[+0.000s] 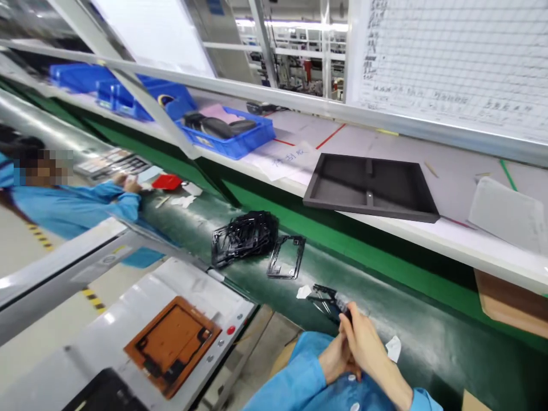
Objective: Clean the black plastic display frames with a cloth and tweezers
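Observation:
My right hand [363,334] is closed around the near end of a thin black plastic frame [326,292], seen nearly edge-on and slightly blurred. Tucked against it from below is my left hand [336,358], its fingers curled; what they grip is hidden. Both hands are at the bench's near edge, in front of my blue sleeves. Further left, a single flat black frame [286,258] lies on the green bench, beside a heaped pile of similar black frames [250,235]. Scraps of white paper [303,292] lie close to the held frame.
A black tray [371,185] overhangs the white shelf [295,181], near a blue bin [233,140]. At left, a machine bed [141,311] carries an orange fixture [173,345] with a red button beside it. Another person in blue [81,205] works farther along the bench.

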The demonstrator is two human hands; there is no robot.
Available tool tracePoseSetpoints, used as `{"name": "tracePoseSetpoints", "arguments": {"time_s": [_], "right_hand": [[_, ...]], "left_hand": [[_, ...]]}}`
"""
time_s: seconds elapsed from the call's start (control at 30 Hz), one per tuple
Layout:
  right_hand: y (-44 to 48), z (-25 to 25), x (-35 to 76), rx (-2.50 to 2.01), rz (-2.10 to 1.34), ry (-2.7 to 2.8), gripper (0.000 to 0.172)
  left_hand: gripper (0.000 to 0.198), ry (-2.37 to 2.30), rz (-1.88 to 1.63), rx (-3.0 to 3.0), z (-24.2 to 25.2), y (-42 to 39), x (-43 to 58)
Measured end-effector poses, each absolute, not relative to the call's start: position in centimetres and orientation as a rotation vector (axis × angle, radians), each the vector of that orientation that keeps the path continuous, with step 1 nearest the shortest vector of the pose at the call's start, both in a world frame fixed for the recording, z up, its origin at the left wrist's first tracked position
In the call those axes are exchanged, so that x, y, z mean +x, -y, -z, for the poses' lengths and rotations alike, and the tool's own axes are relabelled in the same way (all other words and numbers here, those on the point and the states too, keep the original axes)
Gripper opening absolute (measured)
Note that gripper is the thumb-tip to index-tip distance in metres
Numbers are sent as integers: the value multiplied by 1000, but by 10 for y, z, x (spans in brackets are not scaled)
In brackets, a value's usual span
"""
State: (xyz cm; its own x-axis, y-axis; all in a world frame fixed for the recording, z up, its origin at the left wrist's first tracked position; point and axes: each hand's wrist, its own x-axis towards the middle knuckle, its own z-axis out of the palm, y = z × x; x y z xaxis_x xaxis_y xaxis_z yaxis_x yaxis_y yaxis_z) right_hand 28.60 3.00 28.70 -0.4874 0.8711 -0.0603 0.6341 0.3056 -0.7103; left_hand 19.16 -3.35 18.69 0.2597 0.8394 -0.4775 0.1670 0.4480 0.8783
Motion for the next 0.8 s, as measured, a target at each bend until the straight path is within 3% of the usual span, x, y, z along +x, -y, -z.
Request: {"name": "tracePoseSetpoints", "arguments": {"time_s": [0.1, 0.2, 0.37, 0.47, 0.57, 0.8], "right_hand": [[-46, -319, 300, -1349, -913, 2133, 24], [-57, -376, 316, -1144, -765, 2122, 19], [-112, -467, 337, -480, 192, 2233, 43], [-185, -485, 346, -668, 576, 2360, 39], [-265, -479, 352, -1142, 514, 2476, 37], [-355, -435, 347, -1487, 162, 2600, 45]], "left_hand": [[94, -931, -484, 818, -189, 40, 172], [78, -900, -530, 714, -183, 44, 161], [59, -1091, -639, 655, -150, 45, 151], [54, -1186, -658, 651, -130, 46, 141], [50, -1240, -668, 658, -115, 48, 132], [45, -1312, -672, 667, -95, 54, 119]]}}
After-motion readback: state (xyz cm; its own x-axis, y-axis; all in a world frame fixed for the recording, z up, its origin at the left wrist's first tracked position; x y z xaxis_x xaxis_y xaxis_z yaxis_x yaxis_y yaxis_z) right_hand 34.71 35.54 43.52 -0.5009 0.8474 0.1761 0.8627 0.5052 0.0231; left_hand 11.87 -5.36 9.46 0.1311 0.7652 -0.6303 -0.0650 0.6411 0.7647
